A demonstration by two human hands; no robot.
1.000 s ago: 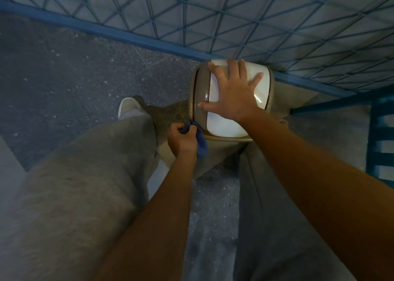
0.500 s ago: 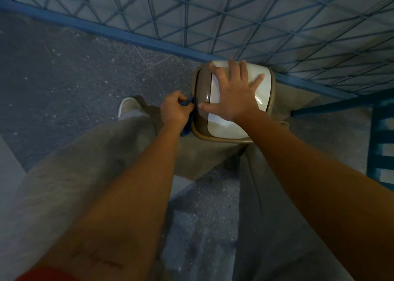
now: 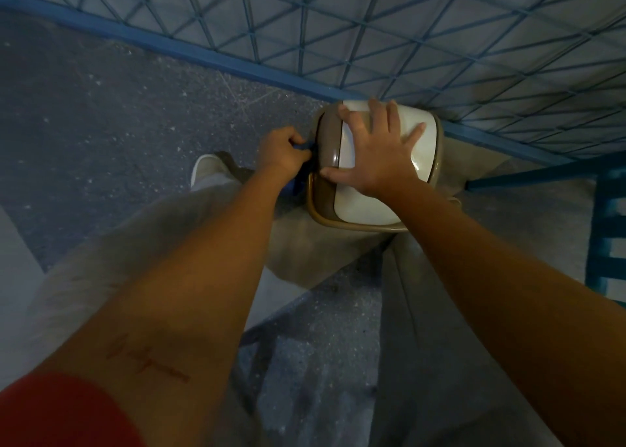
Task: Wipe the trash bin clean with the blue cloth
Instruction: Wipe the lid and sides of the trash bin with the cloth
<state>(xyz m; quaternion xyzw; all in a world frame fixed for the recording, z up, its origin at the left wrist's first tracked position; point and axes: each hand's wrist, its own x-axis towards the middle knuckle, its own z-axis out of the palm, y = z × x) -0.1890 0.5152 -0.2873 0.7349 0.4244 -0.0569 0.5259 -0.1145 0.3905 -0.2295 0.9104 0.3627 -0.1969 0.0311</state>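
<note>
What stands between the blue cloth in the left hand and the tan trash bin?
Nothing visible. The left hand holds the blue cloth against the tan plastic trash bin's left side; the right hand lies flat on its white lid.

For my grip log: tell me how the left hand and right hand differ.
The left hand is curled round the blue cloth; the right hand lies flat, fingers spread. The left hand is at the side of the trash bin; the right hand rests on its white lid. Both are at the bin.
</note>
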